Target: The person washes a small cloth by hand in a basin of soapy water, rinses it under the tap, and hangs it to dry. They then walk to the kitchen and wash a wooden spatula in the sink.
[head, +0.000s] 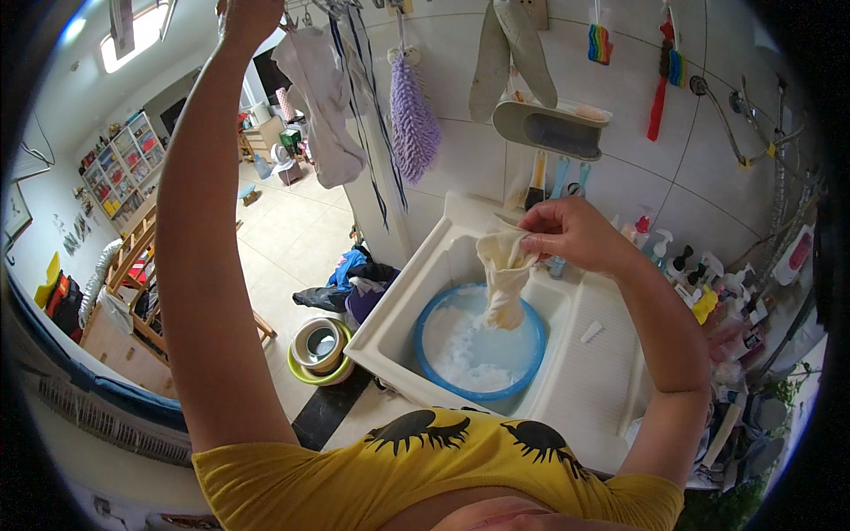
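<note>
My right hand [564, 232] pinches the top of a crumpled, wet-looking cream sock [506, 279] between thumb and fingers. The sock hangs over a blue basin [425, 362] of sudsy water [465, 352], which sits in the white laundry sink [398, 352]. Up at the top edge, my left hand [255, 20] is raised beside the hanging clips [305, 16]. Its fingers are partly cut off by the frame, so what it grips is unclear. A pale sock [322, 113] hangs just below those clips.
The sink's ribbed washboard [597, 358] carries a small white piece [591, 331]. Bottles [704, 272] crowd the right side. A purple chenille cloth [413, 119] and insoles [511, 53] hang at the wall. Stacked basins [321, 348] and a clothes pile [358, 282] lie on the floor.
</note>
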Tool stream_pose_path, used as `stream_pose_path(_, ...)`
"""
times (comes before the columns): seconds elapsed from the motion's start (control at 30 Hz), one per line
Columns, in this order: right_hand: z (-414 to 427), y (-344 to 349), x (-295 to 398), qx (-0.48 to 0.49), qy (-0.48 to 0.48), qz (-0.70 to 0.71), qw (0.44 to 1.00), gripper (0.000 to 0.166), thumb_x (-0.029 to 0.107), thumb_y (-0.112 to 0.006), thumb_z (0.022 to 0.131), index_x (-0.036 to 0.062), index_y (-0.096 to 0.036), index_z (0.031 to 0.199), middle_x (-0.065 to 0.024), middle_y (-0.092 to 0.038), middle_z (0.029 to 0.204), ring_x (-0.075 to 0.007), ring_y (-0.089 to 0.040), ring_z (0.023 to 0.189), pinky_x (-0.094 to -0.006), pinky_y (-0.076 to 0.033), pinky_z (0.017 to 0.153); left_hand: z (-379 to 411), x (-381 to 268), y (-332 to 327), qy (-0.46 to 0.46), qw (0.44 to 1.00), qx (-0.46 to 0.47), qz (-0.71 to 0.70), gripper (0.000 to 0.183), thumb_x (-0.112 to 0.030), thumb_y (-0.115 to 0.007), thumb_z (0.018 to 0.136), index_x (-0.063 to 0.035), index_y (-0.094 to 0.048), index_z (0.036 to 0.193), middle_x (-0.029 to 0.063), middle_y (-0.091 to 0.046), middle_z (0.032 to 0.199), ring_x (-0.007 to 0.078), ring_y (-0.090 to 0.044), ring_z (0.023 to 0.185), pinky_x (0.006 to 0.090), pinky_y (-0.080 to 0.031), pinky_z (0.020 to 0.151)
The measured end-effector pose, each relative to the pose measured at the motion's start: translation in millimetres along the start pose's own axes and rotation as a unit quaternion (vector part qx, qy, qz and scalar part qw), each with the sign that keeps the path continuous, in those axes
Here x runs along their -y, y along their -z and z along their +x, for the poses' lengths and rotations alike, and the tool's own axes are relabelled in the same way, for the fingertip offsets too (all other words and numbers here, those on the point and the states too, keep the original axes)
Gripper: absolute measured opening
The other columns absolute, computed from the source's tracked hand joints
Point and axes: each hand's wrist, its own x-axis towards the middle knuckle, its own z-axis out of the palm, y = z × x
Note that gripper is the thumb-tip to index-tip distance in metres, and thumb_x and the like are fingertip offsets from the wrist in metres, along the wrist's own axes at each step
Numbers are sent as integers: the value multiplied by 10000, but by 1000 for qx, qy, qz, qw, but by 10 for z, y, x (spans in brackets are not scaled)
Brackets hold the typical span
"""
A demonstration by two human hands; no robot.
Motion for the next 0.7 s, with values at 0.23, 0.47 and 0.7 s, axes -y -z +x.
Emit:
stream_pose_path(0.23,100,49,-55,-54,18,-22,998,212,101,-621,800,-18,-613,975,-101,-645,854,-139,-612,762,-275,-513,724,-94,11,-111,30,999,0,11,72,-157,-562,776,-144,-633,771,37,-629,818,258,-564,869,419,-380,829)
stream_pose_path(0.47,880,292,-25,-154,161,-12,975,207,109,-591,810,-9,-570,979,-56,-613,786,-98,-556,668,-253,-461,619,-79,104,-72,35,999,14,25,84,-156,-548,783,-142,-626,809,53,-627,837,270,-563,876,428,-377,838)
stream_pose_path(0.7,2120,639,354,-321,259,1,911,485,182,-608,780,18,-419,1196,-97,-607,846,-154,-575,712,-288,-468,674,-127,138,-311,37,999,11,15,91,-155,-541,788,-127,-620,825,73,-623,851,287,-557,877,432,-379,839)
